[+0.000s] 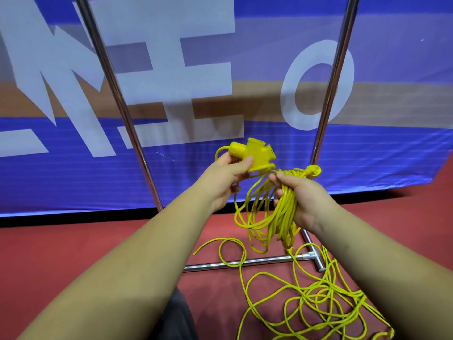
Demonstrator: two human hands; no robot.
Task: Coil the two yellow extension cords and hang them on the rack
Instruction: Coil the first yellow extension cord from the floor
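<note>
Head cam view, closest to me first: a loose cord [318, 303] sprawls in messy loops on the red floor [73, 253] at bottom right, part of it draped over the rack's base bar [245, 262]. Can't tell if that's the second cord or just the tail of the first. Up a bit, the right hand [306, 200] has its fingers wrapped round the coiled cord [269, 217], loops dangling unevenly below the fist and a plug [313, 170] poking out on top. The left hand [228, 177] is curled round the yellow socket block [257, 155], thumb pressed on its face. My take: keep that right fist tight so nothing slips, even out the hanging loops, then wind the short end near the block around the bundle to lock it before hanging. Behind are the rack uprights [115, 94] and a blue banner [73, 182]; the top rail is out of frame.
</note>
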